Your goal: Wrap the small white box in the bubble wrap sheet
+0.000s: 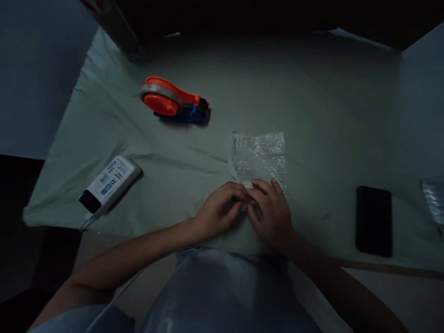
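Note:
A clear bubble wrap sheet (259, 155), roughly square, lies flat near the front edge of the table, with a pale strip along its left side. At its near edge, my left hand (222, 206) pinches with thumb and forefinger. My right hand (272, 210) meets it there, thumb and forefinger closed on the same edge while its other fingers rest over the wrap. The fingertips nearly touch each other and hide what lies between them; a small whitish bit shows just below.
An orange and blue tape dispenser (173, 101) stands at the back left. A white power bank-like device (113, 181) with a cable lies at left. At right are a black phone-like slab (373, 221) and shiny plastic (434, 199). Pale green cloth (322, 115) covers the table.

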### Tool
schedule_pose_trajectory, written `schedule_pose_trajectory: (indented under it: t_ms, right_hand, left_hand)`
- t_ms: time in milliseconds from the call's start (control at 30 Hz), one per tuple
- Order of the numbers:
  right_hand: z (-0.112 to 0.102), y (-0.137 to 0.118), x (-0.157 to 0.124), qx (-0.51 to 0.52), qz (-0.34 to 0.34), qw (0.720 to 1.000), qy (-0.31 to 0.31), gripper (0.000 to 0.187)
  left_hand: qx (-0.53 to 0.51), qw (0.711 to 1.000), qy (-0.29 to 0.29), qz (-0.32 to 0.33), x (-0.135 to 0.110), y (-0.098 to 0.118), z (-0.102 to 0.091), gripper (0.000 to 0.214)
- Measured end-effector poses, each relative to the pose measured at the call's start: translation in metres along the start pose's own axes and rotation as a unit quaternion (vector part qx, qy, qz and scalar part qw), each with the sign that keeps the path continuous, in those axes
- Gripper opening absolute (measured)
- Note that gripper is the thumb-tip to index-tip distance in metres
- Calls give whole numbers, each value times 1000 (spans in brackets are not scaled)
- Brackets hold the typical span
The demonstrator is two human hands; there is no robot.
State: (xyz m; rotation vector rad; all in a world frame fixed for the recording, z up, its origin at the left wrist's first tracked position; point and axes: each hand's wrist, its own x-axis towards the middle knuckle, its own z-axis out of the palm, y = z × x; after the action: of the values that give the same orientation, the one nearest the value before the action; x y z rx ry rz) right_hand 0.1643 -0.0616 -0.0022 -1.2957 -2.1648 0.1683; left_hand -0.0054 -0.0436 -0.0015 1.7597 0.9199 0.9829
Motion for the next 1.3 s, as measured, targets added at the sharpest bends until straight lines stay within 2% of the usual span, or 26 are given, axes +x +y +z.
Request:
schedule_pose_trajectory:
  t_ms: [67, 167, 267, 333, 367, 433, 500, 567, 633, 733, 800, 967, 1133, 1200, 1300]
  right_hand:
    - [1, -1, 0, -8, -4, 1000, -8, 30]
    - [-2, 0, 2, 8, -8, 1000, -15, 32]
    - [-20, 6, 1, 30, 5, 999, -14, 27]
    - [-39, 13, -5, 32, 62, 998, 5, 23]
    - [-48, 18, -10, 22, 122, 992, 22, 23]
    - [-63, 24, -23, 29, 259, 964, 41, 29]
    - [-67, 27, -35, 65, 404, 912, -21, 45]
    - [-62, 25, -43, 111, 491, 861, -76, 58]
    - [-51, 22, -44, 168, 528, 829, -79, 66]
    - [-36, 21, -38, 229, 552, 801, -39, 69]
    - [-32, 24, -34, 223, 553, 802, -34, 64]
    - [-34, 35, -32, 162, 511, 841, -69, 41]
    - [-40, 34, -31, 91, 433, 894, -70, 30]
    - [-40, 32, -30, 110, 445, 884, -91, 28]
    - [-36, 27, -24, 206, 501, 835, -94, 25]
  left_hand:
    - [85, 993, -37, 77, 1, -6, -1, 8]
    - [154, 975, -54, 152, 4, -12, -4, 11]
    - [173, 960, -83, 203, 10, -15, -6, 17]
    - [173, 955, -105, 218, 14, -17, -7, 16]
    - [173, 953, -114, 223, 17, -18, -7, 14]
    - [172, 949, -127, 231, 22, -19, -7, 10]
    - [168, 946, -138, 241, 27, -22, -6, 10]
    - [166, 943, -145, 249, 30, -24, -5, 12]
    - [166, 941, -144, 257, 30, -26, -5, 14]
    - [160, 942, -137, 260, 29, -29, -5, 17]
    - [153, 943, -140, 261, 27, -30, -5, 22]
    - [159, 940, -148, 263, 26, -32, -6, 32]
    - [156, 943, -135, 262, 26, -33, -4, 35]
    - [150, 944, -134, 260, 26, -33, -3, 35]
    - [141, 947, -137, 254, 27, -34, -2, 33]
